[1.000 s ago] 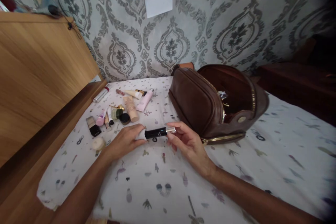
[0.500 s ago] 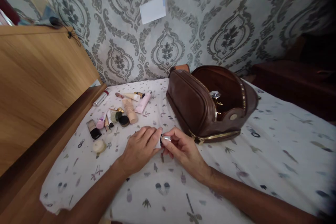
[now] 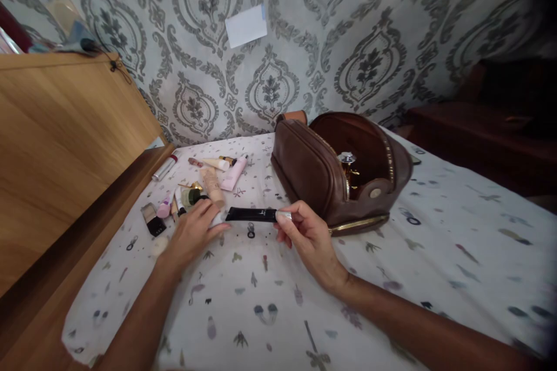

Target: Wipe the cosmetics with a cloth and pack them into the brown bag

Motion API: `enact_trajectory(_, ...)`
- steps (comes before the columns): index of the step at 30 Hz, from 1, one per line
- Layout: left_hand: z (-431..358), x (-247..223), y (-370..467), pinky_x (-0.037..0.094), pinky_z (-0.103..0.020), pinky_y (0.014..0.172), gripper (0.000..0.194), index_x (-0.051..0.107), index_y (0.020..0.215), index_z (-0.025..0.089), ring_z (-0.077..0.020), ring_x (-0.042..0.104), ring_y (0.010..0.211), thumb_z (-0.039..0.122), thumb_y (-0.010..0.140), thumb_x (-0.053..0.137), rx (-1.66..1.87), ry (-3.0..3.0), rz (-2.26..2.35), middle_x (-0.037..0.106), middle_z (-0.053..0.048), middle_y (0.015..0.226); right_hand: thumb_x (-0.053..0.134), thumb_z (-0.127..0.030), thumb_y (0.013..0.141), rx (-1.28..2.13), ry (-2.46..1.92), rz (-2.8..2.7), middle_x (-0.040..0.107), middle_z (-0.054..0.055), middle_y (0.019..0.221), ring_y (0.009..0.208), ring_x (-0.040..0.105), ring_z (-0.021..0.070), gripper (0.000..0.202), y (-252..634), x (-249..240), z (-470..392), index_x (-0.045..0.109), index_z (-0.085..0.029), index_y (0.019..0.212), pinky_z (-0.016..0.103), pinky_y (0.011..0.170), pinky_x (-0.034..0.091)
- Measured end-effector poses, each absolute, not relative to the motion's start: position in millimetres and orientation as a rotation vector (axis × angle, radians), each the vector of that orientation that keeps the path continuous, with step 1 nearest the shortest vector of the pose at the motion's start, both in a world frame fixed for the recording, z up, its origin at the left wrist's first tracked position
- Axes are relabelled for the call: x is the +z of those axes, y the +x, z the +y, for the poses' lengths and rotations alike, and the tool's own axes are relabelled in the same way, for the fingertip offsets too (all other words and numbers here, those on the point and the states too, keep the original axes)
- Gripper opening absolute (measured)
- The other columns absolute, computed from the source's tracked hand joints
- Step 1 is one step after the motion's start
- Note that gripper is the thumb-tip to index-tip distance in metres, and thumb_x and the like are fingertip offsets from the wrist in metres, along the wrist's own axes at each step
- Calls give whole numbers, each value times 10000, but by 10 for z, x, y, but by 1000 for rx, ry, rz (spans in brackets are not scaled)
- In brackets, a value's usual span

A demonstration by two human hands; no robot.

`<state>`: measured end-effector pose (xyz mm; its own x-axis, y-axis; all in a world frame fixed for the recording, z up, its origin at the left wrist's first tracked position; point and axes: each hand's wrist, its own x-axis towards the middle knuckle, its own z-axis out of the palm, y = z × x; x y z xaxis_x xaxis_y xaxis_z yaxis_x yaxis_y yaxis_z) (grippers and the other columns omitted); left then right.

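Note:
A black tube (image 3: 252, 215) with a silver cap spans the space between my hands, above the patterned cloth. My right hand (image 3: 307, 237) pinches its silver end between thumb and fingers. At the tube's other end, my left hand (image 3: 194, 232) is closed on a whitish piece (image 3: 220, 218), partly hidden by the fingers. Just beyond my left hand lie a beige tube (image 3: 212, 185), a pink tube (image 3: 235, 174) and a green jar (image 3: 188, 196). The brown bag (image 3: 304, 165) stands open behind my right hand, with a clear-topped bottle (image 3: 347, 157) inside.
On the left, a black compact (image 3: 153, 220), a cream round jar (image 3: 159, 246) and a silver tube (image 3: 165, 168) lie on the white patterned cloth (image 3: 235, 313). A wooden panel (image 3: 73, 116) borders the left side. Patterned wallpaper with a white paper (image 3: 246, 26) rises behind.
My left hand has moved left, away from my right hand, and the long black tube now shows between them. The view has shifted slightly.

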<state>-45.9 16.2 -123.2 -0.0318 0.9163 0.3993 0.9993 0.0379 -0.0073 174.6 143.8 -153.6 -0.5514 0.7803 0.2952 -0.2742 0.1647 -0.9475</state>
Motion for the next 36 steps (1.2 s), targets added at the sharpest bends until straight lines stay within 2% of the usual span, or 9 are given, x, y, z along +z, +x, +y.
enact_trajectory(3,158,-1154,-335,472,-328,751,250,584,937,200,-211,593,860,328,1017,385,-610,-1847,-2057,601,-51,889,620,-496,888,1465,-507,-1616,563,-28,655,554,565,129,291,1747,-1571,1451,546,-215,889,240,479,421)
enact_trajectory(6,187,-1103,-79,483,-317,812,213,550,1124,198,-193,614,913,210,1006,373,-832,-1931,-1984,639,-59,972,607,-437,904,1341,-509,-1711,581,-14,689,611,575,143,223,1765,-1586,1453,592,-217,931,262,557,451)
enact_trajectory(8,219,-1102,116,500,-310,808,292,486,1273,211,-193,628,941,196,996,397,-783,-2084,-1928,653,-63,1023,611,-398,902,1265,-485,-1780,614,-1,723,636,575,149,184,1779,-1582,1444,622,-218,942,271,598,460)
enact_trajectory(12,266,-1135,386,512,-318,634,392,416,1360,200,-231,657,866,250,973,450,-513,-2146,-1877,664,-77,1001,625,-339,887,1263,-411,-1820,656,13,799,681,593,151,135,1810,-1547,1398,619,-223,955,262,626,479)
enact_trajectory(17,274,-1104,419,503,-310,606,253,506,1209,222,-220,680,840,227,985,388,-494,-2013,-1803,664,-58,954,592,-295,894,1340,-269,-1841,636,-2,816,703,600,135,232,1858,-1505,1316,530,-229,1108,234,610,477)
enact_trajectory(22,286,-976,290,483,-288,584,242,559,1120,218,-196,688,768,264,1011,348,-484,-1996,-1639,682,-49,909,572,-321,901,1385,-276,-1825,641,32,928,780,597,144,319,1883,-1548,1297,461,-234,1188,232,615,454)
enact_trajectory(26,293,-640,171,500,-261,674,160,595,996,249,-181,689,786,352,975,474,-772,-1912,-1784,700,0,882,541,-344,918,1376,-374,-1860,641,46,964,774,573,143,277,1884,-1584,1326,494,-233,1168,228,601,421)
enact_trajectory(30,387,-95,177,476,-243,691,193,630,973,274,-171,642,777,441,881,600,-1223,-1651,-2036,684,35,883,527,-367,916,1396,-416,-1889,644,46,916,740,549,142,226,1879,-1553,1342,547,-214,1082,221,579,403)
enact_trajectory(36,1032,476,443,391,-236,633,175,630,889,247,-138,521,708,404,824,668,-1791,-1699,-1886,597,47,787,518,-334,892,1319,-372,-1922,639,38,813,726,571,144,171,1876,-1529,1338,599,-185,922,209,576,403)
